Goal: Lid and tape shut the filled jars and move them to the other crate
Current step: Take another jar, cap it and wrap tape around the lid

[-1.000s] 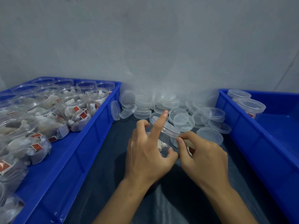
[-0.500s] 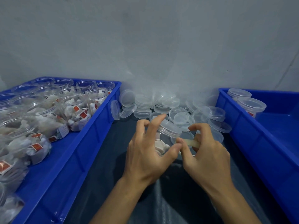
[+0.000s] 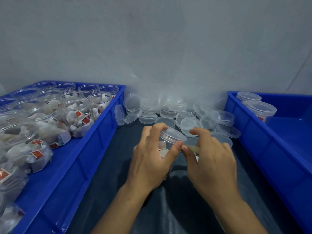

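Far left: big blue plastic crate [image 3: 104, 129], crowded with open clear jars of white pouches and red tags, none lidded yet.

Centre, over the dark sheet [image 3: 168, 208]: left hand [image 3: 150, 159] curled round a clear round plastic jar [image 3: 163, 147], thumb on the near wall just under the rim, fingers hooked over the far edge of its clear snap-on lid [image 3: 172, 135]. Jar tipped, mouth leaning up and to the right, toward the other hand. Lid on; whether fully seated, impossible to tell.

Just right of that thumb: right hand [image 3: 211, 159], thumb and forefinger pinching a narrow pale strip of tape [image 3: 192, 148], held roughly level with its near end at the lid seam, meeting the left thumb tip. Decisive relation, as a judgement: strip lying along the seam, jar's axis tilted toward the right hand, so wrapping calls for turning the jar against the strip.

Hidden: jar's lower body and base behind both hands; tape's source and far end; any tape already stuck.

Behind: heap of spare clear lids [image 3: 168, 108].

Far right: second blue crate [image 3: 253, 141], cut off by the frame, two lidded jars [image 3: 260, 109] in its back corner.
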Tool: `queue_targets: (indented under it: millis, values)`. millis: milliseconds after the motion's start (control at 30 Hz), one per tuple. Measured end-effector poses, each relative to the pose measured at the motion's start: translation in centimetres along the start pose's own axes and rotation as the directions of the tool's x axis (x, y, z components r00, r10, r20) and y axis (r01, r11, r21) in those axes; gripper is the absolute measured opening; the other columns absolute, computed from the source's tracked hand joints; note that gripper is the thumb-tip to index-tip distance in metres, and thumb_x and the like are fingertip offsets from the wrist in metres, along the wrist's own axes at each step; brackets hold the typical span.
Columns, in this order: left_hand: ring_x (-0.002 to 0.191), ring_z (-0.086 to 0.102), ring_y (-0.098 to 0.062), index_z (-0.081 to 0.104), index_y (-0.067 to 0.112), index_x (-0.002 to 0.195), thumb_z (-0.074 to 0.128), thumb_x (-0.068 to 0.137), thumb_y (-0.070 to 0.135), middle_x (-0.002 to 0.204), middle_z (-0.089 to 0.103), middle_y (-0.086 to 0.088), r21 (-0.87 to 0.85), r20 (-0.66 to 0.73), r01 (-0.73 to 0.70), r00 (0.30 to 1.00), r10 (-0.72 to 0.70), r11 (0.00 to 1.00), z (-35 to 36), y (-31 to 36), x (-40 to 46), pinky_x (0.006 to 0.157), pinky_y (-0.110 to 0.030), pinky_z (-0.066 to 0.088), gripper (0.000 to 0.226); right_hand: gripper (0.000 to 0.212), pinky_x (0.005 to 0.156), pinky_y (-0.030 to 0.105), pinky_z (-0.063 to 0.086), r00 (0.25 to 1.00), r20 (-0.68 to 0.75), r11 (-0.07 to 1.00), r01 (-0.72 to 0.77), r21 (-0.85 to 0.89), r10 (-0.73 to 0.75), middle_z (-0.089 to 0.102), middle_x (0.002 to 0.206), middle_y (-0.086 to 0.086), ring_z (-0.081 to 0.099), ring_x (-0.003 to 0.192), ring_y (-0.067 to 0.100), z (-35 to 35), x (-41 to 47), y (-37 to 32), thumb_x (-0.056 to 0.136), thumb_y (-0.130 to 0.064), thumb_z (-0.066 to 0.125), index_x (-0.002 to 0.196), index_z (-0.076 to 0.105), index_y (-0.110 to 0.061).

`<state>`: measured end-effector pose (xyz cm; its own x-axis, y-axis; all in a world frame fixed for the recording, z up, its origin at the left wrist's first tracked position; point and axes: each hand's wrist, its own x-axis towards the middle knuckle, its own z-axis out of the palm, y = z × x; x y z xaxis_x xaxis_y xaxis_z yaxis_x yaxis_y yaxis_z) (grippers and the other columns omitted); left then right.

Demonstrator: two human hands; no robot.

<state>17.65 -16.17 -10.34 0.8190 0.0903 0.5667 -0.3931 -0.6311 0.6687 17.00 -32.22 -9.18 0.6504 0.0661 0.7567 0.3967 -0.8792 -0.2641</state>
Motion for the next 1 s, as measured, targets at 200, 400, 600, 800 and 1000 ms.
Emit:
queue_targets:
  millis: [200,400,600,800,1000]
  values:
    - [0.095,0.057,0.014,0.047,0.046,0.127,0.053,0.088,0.076,0.115,0.053,0.019,0.013,-0.016,0.025,1.000,-0.025,1.000,-0.1,-0.2,0.1,0.071,-0.014,0.042,0.049,0.040,0.064,0.040,0.041,1.000,0.009,0.998,0.016,-0.061,-0.015,0.060,0.070,-0.004,0.058,0.064,0.027,-0.1,0.3,-0.5,0.094,-0.040,0.065,0.121,0.066,-0.011]
    - [0.101,0.056,0.014,0.046,0.043,0.127,0.051,0.089,0.076,0.117,0.056,0.017,0.015,-0.041,0.068,0.997,-0.067,0.998,-0.1,-0.4,0.2,0.071,-0.007,0.038,0.051,0.036,0.073,0.039,0.037,0.992,0.129,1.000,-0.010,0.005,0.009,0.048,0.081,-0.018,0.049,0.075,0.015,-0.5,-0.1,-1.0,0.105,-0.035,0.047,0.139,0.051,-0.022]
    - [0.100,0.056,0.011,0.043,0.046,0.125,0.049,0.087,0.078,0.117,0.055,0.018,-0.009,-0.044,0.095,0.994,-0.095,0.995,0.1,-0.4,0.0,0.070,-0.009,0.041,0.050,0.041,0.073,0.036,0.031,0.988,0.150,0.996,-0.019,-0.086,0.032,0.042,0.083,-0.016,0.044,0.074,0.014,-0.8,0.1,-1.1,0.101,-0.024,0.046,0.141,0.054,-0.015]
    - [0.093,0.060,-0.001,0.042,0.049,0.121,0.050,0.087,0.078,0.113,0.061,0.016,-0.036,-0.045,0.123,0.991,-0.125,0.992,0.3,-0.5,0.0,0.073,-0.012,0.041,0.046,0.044,0.071,0.043,0.035,0.996,0.093,0.986,0.018,-0.164,-0.003,0.056,0.081,-0.003,0.048,0.070,0.023,-0.3,0.0,-1.0,0.093,-0.008,0.067,0.136,0.058,-0.007]
    - [0.091,0.063,-0.003,0.042,0.051,0.117,0.051,0.086,0.079,0.106,0.065,0.014,-0.071,-0.049,0.128,0.990,-0.131,0.989,0.6,-0.4,-0.1,0.075,-0.021,0.047,0.043,0.035,0.073,0.042,0.035,0.996,0.083,0.978,-0.005,-0.206,0.023,0.060,0.081,0.000,0.051,0.072,0.024,0.1,0.1,-0.6,0.102,-0.019,0.052,0.134,0.059,-0.007]
